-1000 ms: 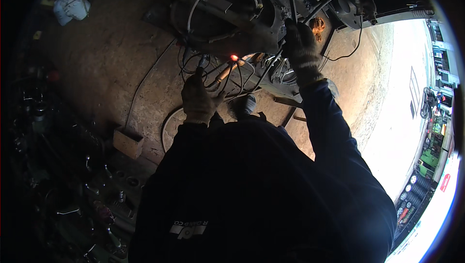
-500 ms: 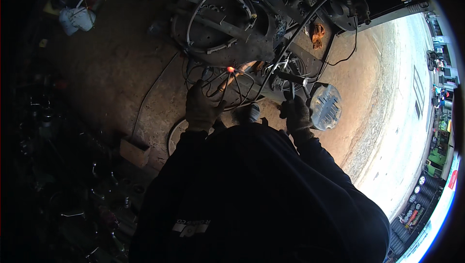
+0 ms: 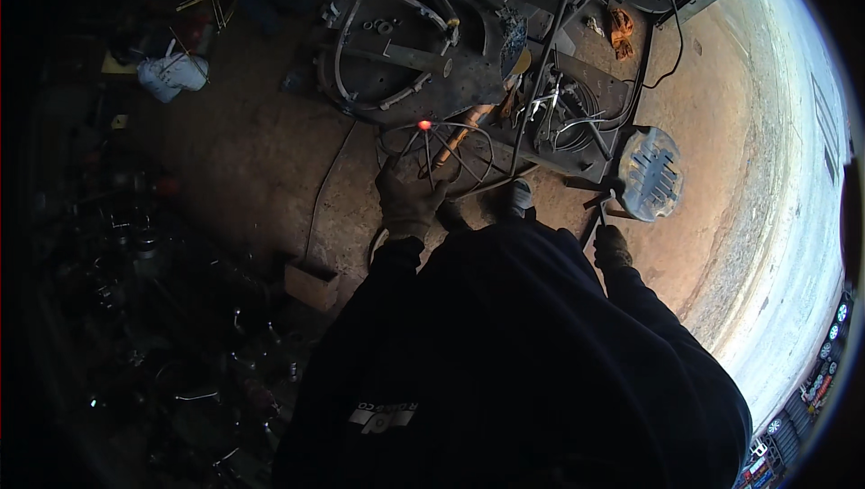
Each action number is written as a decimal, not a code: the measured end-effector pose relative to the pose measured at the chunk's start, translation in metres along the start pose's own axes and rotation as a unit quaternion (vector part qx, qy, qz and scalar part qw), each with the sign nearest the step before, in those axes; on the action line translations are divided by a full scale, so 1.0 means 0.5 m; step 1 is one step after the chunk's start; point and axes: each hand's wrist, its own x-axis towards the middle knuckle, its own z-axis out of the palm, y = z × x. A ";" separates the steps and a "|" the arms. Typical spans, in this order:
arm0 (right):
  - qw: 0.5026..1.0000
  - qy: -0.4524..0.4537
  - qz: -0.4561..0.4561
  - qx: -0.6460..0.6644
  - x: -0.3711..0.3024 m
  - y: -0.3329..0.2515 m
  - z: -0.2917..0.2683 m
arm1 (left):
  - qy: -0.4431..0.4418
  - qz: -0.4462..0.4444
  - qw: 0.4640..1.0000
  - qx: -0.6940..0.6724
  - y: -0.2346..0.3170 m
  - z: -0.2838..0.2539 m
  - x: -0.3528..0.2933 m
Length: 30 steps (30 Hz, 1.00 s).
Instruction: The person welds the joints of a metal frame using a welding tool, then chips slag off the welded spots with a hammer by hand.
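Note:
My gloved left hand is closed on the near side of a spoked metal rod frame, a loose ring with rods meeting at a red-hot, glowing point. To the right, my gloved right hand grips the handle of a hammer. The hammer's head is beside a round slotted metal seat, apart from the glowing frame. Behind the frame lies an orange bar-like piece, partly covered by the rods. Shadow hides most of my left fingers.
A dark steel worktable ahead bears a large metal ring. Cables coil at its right. An orange glove-like bundle lies farther back. A box-shaped block sits on the floor; dark clutter fills the left.
My right hand has swung the hammer right and nearer me, away from the glowing frame. My left hand still holds the frame. The whole view has shifted.

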 end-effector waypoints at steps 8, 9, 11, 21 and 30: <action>0.994 -0.098 0.036 -0.031 -0.012 -0.031 -0.067 | 0.012 -0.034 0.999 0.021 0.022 0.006 -0.003; 0.993 -0.100 0.029 -0.047 -0.012 -0.045 -0.071 | 0.002 -0.059 0.998 0.025 0.032 0.004 -0.006; 0.991 -0.102 -0.016 -0.079 0.045 -0.008 -0.061 | -0.005 -0.083 0.996 0.024 0.049 -0.001 -0.009; 0.997 -0.050 -0.050 -0.037 -0.071 -0.168 -0.018 | -0.048 -0.113 0.992 0.042 0.062 -0.036 0.000; 0.972 -0.059 -0.131 -0.184 -0.169 -0.147 -0.017 | -0.027 0.002 1.000 -0.015 0.000 -0.046 0.006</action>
